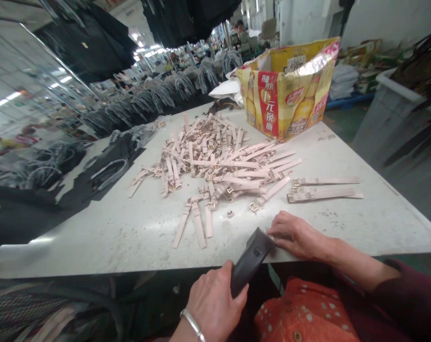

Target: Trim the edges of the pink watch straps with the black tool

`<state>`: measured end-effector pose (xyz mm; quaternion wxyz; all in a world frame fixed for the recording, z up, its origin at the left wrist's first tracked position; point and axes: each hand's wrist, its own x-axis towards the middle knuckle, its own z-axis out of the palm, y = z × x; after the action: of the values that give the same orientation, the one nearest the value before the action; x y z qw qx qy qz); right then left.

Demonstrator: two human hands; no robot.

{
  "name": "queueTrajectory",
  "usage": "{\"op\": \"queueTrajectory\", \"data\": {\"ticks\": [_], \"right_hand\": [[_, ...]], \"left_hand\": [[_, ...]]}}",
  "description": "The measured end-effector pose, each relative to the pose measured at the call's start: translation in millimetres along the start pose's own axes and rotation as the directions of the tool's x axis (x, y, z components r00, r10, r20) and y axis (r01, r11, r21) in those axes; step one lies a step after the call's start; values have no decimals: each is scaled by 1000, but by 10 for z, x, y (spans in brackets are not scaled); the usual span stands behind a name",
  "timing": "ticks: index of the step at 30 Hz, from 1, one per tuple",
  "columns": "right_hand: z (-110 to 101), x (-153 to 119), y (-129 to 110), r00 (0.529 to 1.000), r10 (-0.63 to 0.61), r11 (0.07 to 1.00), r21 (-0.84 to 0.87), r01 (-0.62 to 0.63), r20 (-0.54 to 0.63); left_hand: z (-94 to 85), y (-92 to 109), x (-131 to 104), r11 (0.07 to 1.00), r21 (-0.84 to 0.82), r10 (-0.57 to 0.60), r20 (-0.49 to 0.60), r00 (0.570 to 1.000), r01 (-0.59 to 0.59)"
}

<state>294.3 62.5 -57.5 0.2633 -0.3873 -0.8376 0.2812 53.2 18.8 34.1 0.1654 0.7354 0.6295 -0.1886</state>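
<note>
My left hand [219,297] is wrapped round a dark grey handheld tool [253,260] with a small button on its face; its exact kind does not show. The tool's far end points up and right, close to the fingers of my right hand [297,235]. Those fingers are pinched together at the tool's tip, near the table's front edge, and whatever they hold is hidden. Beyond both hands lies a large heap of pale pink buckle straps [215,156] with gold-coloured buckles. A few more straps [325,194] lie side by side to the right of the heap.
A yellow and red beer carton [290,99] stands open at the back of the white table [130,251]. Dark pieces with wrapped handles [110,173] lie along the left side. A large grey bin [386,109] stands to the right, and dark bags hang above [90,47].
</note>
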Motion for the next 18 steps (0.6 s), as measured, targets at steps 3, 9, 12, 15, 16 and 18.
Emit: {"op": "queueTrajectory", "data": {"ticks": [3,9,12,15,16,18], "right_hand": [[-13,10,0,1000,-1,1000,30,1,-6],[-27,-7,8,999,1,999,37,0,-42],[-7,-17,31,997,20,998,62,-16,-72],[-4,-13,32,998,33,996,90,-27,-62],[-7,-9,28,997,38,995,97,-32,-61],[-10,-1,21,997,50,993,110,-44,-56]], "left_hand": [[-47,61,47,1000,4,19,-5,1000,-19],[-113,54,115,999,1,44,-6,999,-44],[-135,-20,84,1000,17,21,10,1000,-21],[-171,-41,57,998,69,-1,22,1000,-1],[-182,-27,59,997,80,-2,26,1000,0],[-194,27,87,996,86,12,22,1000,-14]]}}
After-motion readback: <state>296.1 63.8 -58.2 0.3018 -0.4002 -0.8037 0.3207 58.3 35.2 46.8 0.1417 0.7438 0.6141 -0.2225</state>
